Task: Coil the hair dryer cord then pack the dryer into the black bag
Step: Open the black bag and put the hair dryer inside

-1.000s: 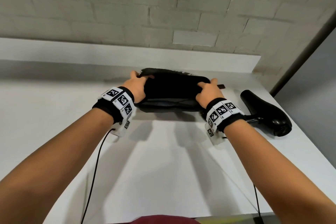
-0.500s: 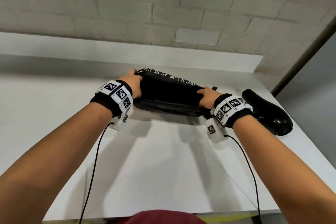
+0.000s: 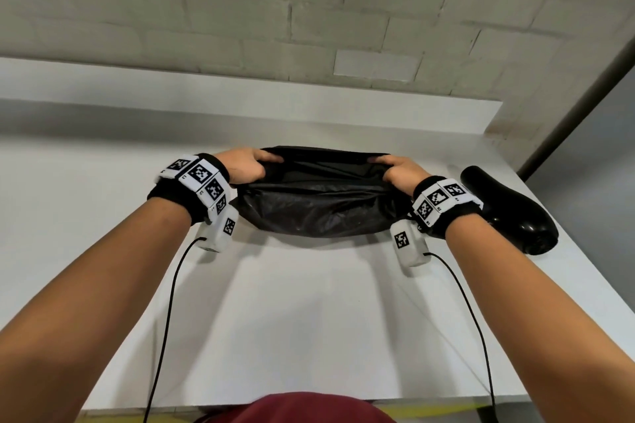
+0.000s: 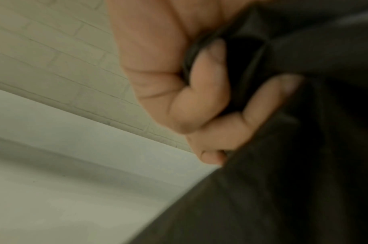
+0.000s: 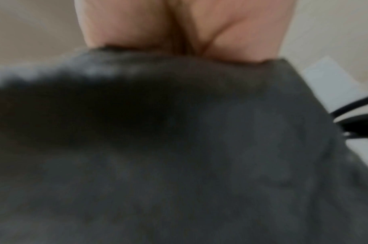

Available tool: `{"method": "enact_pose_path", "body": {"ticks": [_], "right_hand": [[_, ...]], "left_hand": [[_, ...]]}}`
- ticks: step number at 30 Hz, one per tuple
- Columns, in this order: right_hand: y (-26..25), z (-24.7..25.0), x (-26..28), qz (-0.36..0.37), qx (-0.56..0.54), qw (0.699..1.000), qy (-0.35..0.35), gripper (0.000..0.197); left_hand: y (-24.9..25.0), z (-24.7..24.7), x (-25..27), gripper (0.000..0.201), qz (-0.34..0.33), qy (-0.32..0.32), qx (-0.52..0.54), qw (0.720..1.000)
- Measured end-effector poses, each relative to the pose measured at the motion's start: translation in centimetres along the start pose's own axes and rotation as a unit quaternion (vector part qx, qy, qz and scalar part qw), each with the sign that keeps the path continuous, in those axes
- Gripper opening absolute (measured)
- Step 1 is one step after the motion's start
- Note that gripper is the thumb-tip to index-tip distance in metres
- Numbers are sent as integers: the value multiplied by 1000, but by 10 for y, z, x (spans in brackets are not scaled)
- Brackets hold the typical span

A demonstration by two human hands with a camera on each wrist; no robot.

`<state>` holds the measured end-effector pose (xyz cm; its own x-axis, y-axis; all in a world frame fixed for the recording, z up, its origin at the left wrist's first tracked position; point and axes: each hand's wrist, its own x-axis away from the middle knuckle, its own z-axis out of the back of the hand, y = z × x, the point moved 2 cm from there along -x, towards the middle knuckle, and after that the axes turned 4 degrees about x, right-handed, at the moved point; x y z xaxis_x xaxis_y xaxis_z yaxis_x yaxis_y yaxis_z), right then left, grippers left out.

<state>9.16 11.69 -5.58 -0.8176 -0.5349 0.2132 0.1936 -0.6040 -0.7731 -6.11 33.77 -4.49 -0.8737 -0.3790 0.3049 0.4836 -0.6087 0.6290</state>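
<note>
Pulled wider now, black bag (image 3: 319,206) mouth gapes; both hands grip.

Right hand (image 5: 179,26) grips the blurred black bag (image 5: 179,148).

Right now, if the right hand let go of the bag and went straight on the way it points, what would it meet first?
Probably the far side of the black bag: the right hand points forward-left across its mouth. Beyond lies white table, then brick wall; depth is uncertain.
</note>
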Motion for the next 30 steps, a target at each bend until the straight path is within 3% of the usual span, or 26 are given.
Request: {"method": "enact_pose_path", "body": {"ticks": [3,6,10,13,17,19,23,25,30], "right_hand": [[4,-3,-1,2,47,999,22,54],[0,5,5,16,-7,999,29,46],[4,41,16,49,-57,984,159,27],[28,66,22,-21,103,966,236,20],[62,65,34,-195,332,917,104,56],[71,58,44,-245,352,901,65,73],[76,43,48,-278,328,903,-5,83],[69,42,51,-283,291,914,-2,82],[45,38,58,-239,196,951,-25,52]], "left_hand": [[-3,-5,-1,63,-1,-35,16,999],[-7,-6,-5,63,4,-13,55,998],[-8,-3,-14,57,27,67,117,990],[-2,-3,-20,54,41,118,181,975],[9,-10,-26,57,39,153,207,966],[15,-20,-29,57,32,137,197,970],[22,-35,-32,59,8,115,147,982],[22,-40,-30,67,-13,108,107,988],[26,-50,-24,76,-72,69,48,994]]}}
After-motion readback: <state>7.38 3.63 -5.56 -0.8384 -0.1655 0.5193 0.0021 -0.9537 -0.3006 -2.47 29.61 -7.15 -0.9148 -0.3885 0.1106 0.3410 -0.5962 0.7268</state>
